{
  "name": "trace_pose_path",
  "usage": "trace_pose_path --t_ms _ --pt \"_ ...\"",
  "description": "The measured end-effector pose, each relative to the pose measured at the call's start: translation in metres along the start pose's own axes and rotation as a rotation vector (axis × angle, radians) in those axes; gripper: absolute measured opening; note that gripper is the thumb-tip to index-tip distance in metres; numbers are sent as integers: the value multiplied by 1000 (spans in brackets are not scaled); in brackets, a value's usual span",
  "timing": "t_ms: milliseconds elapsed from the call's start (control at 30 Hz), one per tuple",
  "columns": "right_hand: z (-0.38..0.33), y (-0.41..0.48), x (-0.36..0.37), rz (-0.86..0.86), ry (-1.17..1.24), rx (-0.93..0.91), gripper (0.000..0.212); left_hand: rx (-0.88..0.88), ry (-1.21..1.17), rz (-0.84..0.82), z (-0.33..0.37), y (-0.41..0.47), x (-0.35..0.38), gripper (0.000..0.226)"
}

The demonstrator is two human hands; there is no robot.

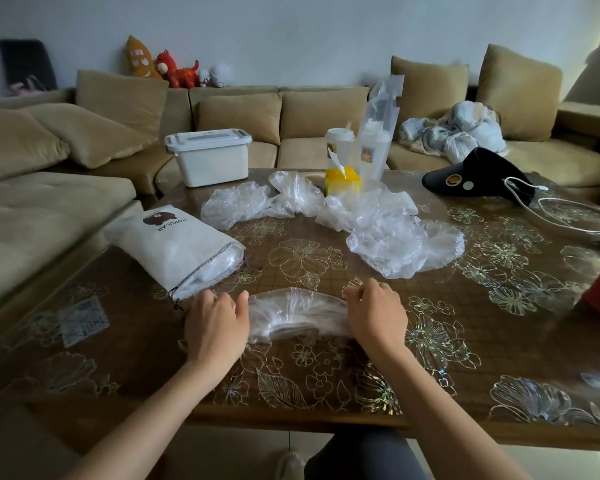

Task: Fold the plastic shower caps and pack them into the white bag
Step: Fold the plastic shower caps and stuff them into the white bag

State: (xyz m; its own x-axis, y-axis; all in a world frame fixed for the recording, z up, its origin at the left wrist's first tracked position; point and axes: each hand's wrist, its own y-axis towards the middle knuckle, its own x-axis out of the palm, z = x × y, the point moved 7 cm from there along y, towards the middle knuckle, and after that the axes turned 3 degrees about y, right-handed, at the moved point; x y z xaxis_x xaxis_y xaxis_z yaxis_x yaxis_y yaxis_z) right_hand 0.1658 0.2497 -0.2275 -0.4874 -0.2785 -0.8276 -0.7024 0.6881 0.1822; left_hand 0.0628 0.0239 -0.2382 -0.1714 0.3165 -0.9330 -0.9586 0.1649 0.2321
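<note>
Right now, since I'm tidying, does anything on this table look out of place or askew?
Nothing looks spilled or broken. The white bag lies on its side, mouth open, plastic poking out; unfolded shower caps sprawl mid-table; a black visor and white cable sit at right.

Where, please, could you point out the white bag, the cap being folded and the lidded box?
white bag [174, 244]: head view, on the middle of its cloth side.
folded cap [297, 311]: head view, on the middle of the folded strip.
box [215, 164]: head view, on its front wall.
</note>
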Motion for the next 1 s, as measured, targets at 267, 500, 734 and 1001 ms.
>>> trace_pose_path --t_ms 267,500,734,1001 --pt "-4 -5 -1 -58 215 4 18 -92 -363 -166 12 3 8 14" --pt "-29 -6 -18 -36 284 -186 17 -119 -712 -152 16 19 -18 24" --pt "-48 -10 -14 -106 162 -333 36 -62 -484 -195 9 22 -15 17" --pt "-23 -9 8 -202 -165 -104 37 41 -17 -202 22 3 -7 33"
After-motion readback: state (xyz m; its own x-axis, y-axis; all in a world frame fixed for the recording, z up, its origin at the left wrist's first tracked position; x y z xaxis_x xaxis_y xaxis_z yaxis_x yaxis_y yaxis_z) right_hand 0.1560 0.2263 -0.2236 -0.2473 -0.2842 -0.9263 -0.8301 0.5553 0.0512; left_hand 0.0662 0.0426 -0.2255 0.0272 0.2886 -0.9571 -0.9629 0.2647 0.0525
